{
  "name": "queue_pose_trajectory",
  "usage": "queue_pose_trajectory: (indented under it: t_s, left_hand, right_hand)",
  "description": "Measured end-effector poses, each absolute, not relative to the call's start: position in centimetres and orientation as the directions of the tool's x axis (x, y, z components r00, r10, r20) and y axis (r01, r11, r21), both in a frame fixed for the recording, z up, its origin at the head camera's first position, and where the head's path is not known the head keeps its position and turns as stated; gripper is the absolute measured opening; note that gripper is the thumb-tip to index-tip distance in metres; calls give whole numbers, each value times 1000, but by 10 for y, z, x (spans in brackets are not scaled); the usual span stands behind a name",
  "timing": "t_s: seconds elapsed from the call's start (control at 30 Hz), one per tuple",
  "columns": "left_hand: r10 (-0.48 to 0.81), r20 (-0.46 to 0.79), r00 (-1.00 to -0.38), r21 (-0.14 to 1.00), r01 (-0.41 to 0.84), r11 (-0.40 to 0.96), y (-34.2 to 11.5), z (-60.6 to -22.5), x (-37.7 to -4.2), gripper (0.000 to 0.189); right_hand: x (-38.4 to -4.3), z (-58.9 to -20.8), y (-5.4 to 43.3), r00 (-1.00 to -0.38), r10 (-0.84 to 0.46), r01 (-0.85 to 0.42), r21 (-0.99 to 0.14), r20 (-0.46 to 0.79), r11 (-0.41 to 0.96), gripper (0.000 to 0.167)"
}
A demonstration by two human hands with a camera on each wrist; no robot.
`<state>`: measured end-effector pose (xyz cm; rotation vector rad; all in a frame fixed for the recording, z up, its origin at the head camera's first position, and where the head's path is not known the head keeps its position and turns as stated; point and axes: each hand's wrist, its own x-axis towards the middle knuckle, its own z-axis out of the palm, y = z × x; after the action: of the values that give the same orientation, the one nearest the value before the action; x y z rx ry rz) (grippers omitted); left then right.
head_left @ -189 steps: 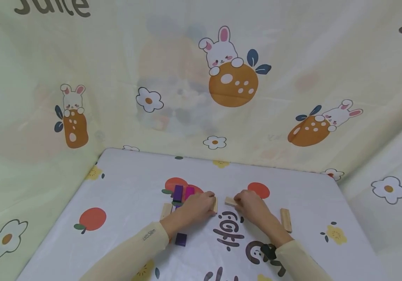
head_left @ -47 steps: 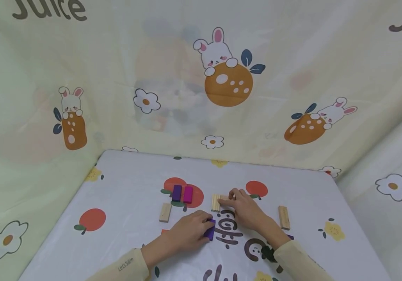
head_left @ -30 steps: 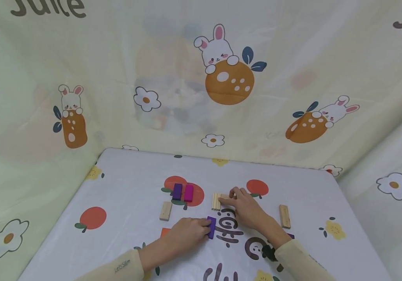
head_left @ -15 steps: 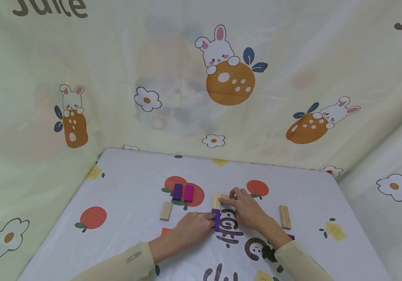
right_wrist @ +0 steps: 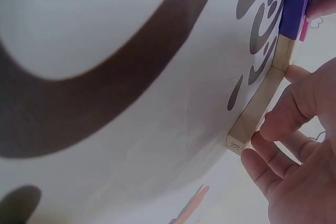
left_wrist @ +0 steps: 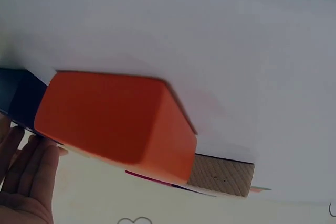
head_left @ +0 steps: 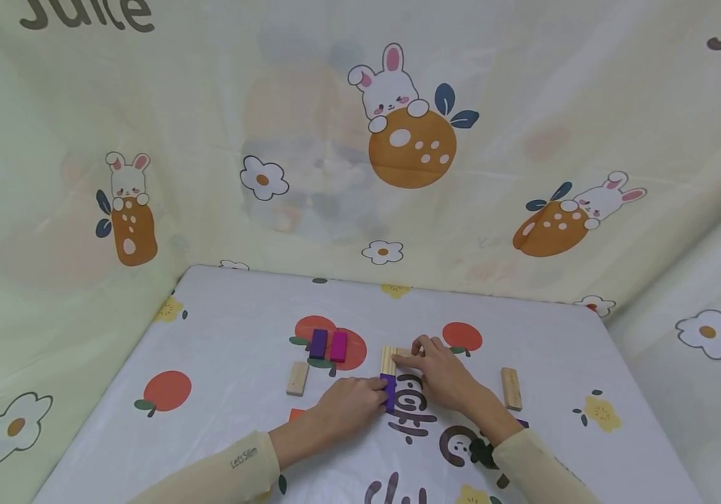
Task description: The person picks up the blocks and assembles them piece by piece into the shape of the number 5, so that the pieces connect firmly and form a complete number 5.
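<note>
In the head view my left hand (head_left: 354, 404) holds a purple block (head_left: 390, 393) by its near and left sides. The block's far end meets a pale striped wooden piece (head_left: 388, 360). My right hand (head_left: 441, 371) has its index finger reaching to that wooden piece. In the right wrist view its fingers and thumb grip a long plain wooden block (right_wrist: 254, 108), stamped on its end, which meets the wooden piece at an angle. An orange block (left_wrist: 113, 116) stands close in the left wrist view and is mostly hidden behind the left hand in the head view.
A dark purple block (head_left: 318, 344) and a pink block (head_left: 338, 346) lie at the back left. One plain wooden block (head_left: 297, 379) is left of centre, another (head_left: 511, 388) at the right. A purple block (head_left: 522, 423) peeks out behind the right wrist. Patterned cloth walls (head_left: 209, 140) surround the table.
Earlier the left hand was at the pale wooden piece. Since then it has brought the purple block over and slid it forward and right against that piece's near end. The right hand stays almost still.
</note>
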<state>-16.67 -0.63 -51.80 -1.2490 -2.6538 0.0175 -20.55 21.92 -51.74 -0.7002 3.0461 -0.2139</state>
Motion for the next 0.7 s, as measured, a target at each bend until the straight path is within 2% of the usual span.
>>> queue_pose_trajectory:
  t_s: [0.53, 0.7]
  left_hand:
    - [754, 158, -638, -118, 746, 656, -5, -517, -165, 22]
    - [763, 161, -625, -134, 752, 645, -5, -517, -167, 22]
  right_hand:
    - [-204, -515, 219, -898, -439, -437, -134, 16, 889, 63]
    - [-204, -515, 219, -901, -434, -433, -139, 21, 891, 62]
